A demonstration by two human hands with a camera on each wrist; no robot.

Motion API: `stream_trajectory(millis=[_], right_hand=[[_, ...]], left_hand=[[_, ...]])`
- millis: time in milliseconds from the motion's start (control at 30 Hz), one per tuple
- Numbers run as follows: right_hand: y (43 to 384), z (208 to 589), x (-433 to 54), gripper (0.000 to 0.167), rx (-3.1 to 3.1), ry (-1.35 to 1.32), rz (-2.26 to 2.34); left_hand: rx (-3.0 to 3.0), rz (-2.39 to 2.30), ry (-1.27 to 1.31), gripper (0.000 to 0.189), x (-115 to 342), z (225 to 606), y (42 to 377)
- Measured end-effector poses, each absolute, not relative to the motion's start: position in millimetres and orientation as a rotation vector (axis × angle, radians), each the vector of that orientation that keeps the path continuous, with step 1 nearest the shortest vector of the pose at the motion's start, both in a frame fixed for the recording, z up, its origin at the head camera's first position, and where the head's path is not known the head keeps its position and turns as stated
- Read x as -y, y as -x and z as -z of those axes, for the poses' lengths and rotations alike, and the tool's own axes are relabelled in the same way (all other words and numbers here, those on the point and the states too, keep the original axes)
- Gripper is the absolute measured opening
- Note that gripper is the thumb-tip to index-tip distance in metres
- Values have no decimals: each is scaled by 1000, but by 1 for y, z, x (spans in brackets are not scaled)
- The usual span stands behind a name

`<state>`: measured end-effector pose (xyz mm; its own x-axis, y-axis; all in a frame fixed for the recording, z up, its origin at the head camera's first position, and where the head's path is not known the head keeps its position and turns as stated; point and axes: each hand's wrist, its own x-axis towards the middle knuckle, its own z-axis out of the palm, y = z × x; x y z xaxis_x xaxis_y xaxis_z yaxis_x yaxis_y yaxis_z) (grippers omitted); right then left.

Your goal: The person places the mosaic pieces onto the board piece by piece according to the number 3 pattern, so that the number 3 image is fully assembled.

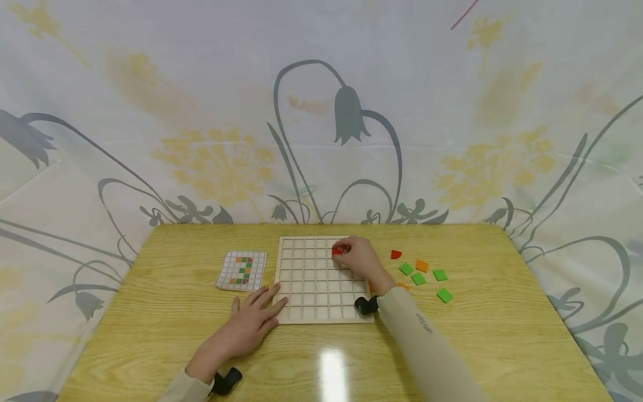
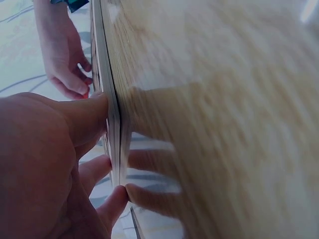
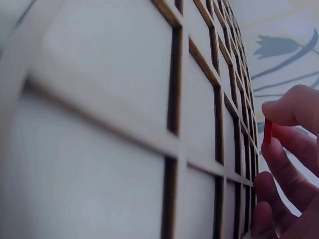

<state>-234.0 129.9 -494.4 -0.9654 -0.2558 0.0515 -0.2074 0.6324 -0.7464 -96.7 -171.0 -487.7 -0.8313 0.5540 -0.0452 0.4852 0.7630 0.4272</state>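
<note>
Right hand (image 1: 358, 257): thumb and fingertips pinched together on a red piece (image 1: 336, 252), over the far-right cells of the gridded board (image 1: 308, 286). Piece is held on edge in right wrist view; contact with a cell can't be told. Other fingers loosely bent, near the grid.

Left hand (image 1: 246, 326): fingers straight, spread apart, pinching nothing; fingertips touch the board's left rim toward the near corner. Left wrist view shows thumb and fingertips along the board's side.

Pattern card (image 1: 241, 271) lies left of the board, narrow strip of wood between. Right of board: a red quarter-round (image 1: 396, 254), four green tiles (image 1: 418, 278), an orange tile (image 1: 422, 266), all apart from the rim; another orange piece (image 1: 403, 286) partly hidden by the right arm. Table (image 1: 166, 301) surface extends to both sides and in front of the board; far rim sits near the table's back edge.
</note>
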Motion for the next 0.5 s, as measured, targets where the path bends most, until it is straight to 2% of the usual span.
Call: stream_trajectory(millis=[500], right_hand=[[230,497,-120,22,-2800,257,1270]], left_hand=[[-2763,-658,-802,46,171,489,96]])
